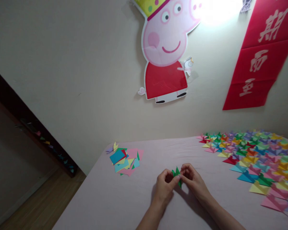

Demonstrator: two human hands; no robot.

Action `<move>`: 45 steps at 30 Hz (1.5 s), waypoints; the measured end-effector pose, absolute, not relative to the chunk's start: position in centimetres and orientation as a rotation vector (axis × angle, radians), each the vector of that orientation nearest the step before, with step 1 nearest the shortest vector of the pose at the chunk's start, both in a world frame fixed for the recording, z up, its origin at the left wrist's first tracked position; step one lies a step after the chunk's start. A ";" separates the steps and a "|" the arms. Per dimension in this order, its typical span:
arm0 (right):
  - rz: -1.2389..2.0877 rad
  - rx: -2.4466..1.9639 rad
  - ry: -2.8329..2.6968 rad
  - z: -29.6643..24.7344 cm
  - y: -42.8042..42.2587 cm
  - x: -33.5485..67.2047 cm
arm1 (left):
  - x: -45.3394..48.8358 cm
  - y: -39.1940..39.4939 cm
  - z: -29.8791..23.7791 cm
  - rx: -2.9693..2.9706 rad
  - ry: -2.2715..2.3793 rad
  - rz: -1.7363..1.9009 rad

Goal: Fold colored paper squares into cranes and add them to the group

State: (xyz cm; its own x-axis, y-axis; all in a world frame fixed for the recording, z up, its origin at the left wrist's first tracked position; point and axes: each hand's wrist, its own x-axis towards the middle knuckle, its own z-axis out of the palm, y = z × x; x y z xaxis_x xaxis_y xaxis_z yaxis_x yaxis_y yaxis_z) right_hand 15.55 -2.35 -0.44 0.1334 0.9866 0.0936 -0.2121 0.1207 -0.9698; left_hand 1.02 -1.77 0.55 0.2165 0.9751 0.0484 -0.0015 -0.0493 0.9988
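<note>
A small green folded paper piece, pointed at its top and bottom, is held just above the pale pink cloth of the table. My left hand pinches it from the left between thumb and curled fingers. From the other side, my right hand grips its right edge with thumb and forefinger. The thumbs nearly meet over the paper and cover part of it, so its full folded shape is hidden.
Loose coloured paper squares lie at the table's back left, beside a yellow folded paper. Rows of folded paper birds cover the right side. A pig cutout and red banner hang on the wall.
</note>
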 end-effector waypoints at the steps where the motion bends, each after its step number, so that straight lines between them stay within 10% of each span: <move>1: 1.130 -1.028 -1.014 -0.5 -2.4 15.6 | 1.1 -1.8 0.5 1.343 1.033 1.083; 45: 1.077 -1.107 -1.061 -0.8 -2.6 15.0 | 1.9 -1.8 -1.2 0.991 0.997 1.340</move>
